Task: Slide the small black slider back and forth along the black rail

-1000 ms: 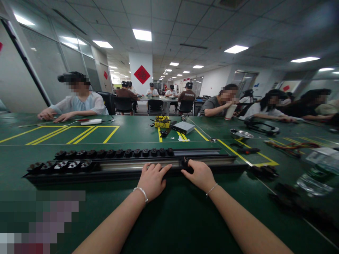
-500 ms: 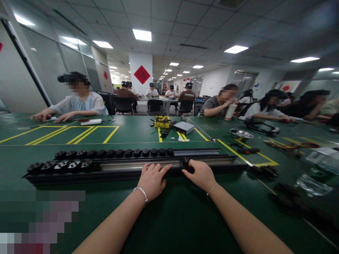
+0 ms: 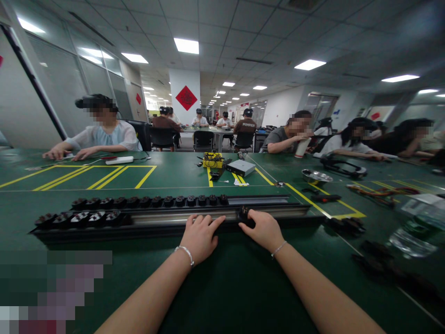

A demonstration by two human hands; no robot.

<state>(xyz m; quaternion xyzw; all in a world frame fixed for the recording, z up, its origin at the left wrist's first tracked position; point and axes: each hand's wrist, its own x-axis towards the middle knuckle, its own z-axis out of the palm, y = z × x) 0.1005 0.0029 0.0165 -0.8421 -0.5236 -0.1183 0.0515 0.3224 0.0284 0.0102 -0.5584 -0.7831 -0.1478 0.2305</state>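
Note:
Two long black rails lie across the green table in front of me. The near rail [image 3: 156, 221] carries several black socket modules [image 3: 79, 218] at its left end. The far rail [image 3: 257, 201] has a longer row of modules [image 3: 149, 201]. My left hand [image 3: 200, 236] rests on the near rail's front edge, fingers stretched out flat. My right hand [image 3: 262, 228] is curled, fingertips pinched on a black module [image 3: 243, 214] sitting in the near rail's channel.
Black parts [image 3: 344, 225] and clear plastic bags [image 3: 413, 232] lie at the right. A metal bowl [image 3: 315, 176], a grey box [image 3: 241, 167] and a yellow item [image 3: 212, 160] stand further back. Other people sit at the table's far side, left and right.
My hands have stayed where they were. The person at the far left has shifted a hand slightly along the table.

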